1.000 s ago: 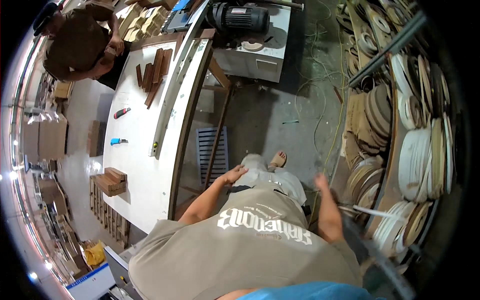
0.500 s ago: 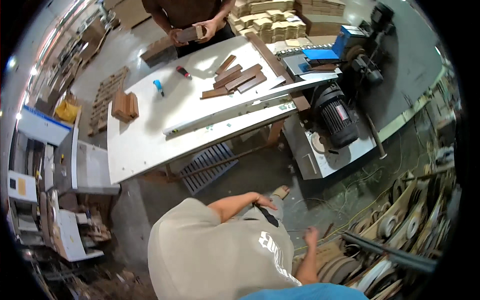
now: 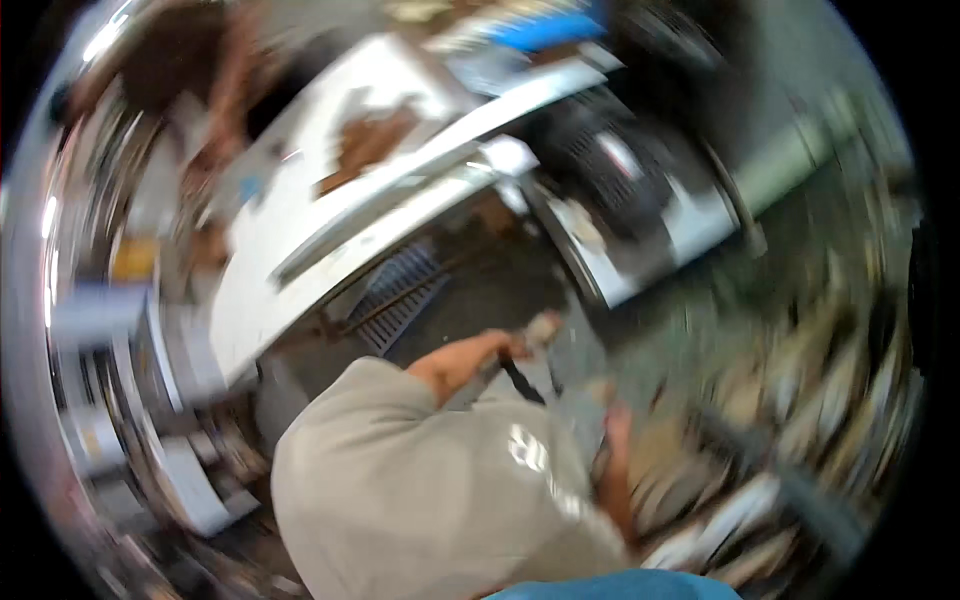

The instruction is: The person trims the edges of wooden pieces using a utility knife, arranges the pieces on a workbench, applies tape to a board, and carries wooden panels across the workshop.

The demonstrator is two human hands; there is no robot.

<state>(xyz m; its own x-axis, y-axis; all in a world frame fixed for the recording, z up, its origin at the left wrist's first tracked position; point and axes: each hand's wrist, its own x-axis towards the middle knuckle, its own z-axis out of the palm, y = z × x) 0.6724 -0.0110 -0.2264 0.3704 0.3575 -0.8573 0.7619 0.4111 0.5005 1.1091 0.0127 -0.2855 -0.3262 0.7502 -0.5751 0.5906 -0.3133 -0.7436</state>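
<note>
My left hand (image 3: 512,346) hangs in front of my body, beside a narrow black item (image 3: 522,382) at my trousers whose kind I cannot make out. Motion smears its fingers. Low at my right side is my right hand (image 3: 618,428), also blurred, near the stacked parts on the right; whether anything is in it does not show. Both hands are apart from the white worktable (image 3: 250,325). Brown wooden strips (image 3: 370,140) lie in a pile on that table, beyond a long pale rail (image 3: 380,205).
A machine with a black motor (image 3: 605,165) stands at the table's right end. Beneath the table lies a grey slatted panel (image 3: 400,290). Curved parts and discs (image 3: 770,430) crowd the right side. Another person's arm (image 3: 230,90) reaches toward the table's far left.
The view has swung and blurred, with the table and machine shifted left and up. The other person now appears farther left, leaning over the table's far left end. My hands remain low.
</note>
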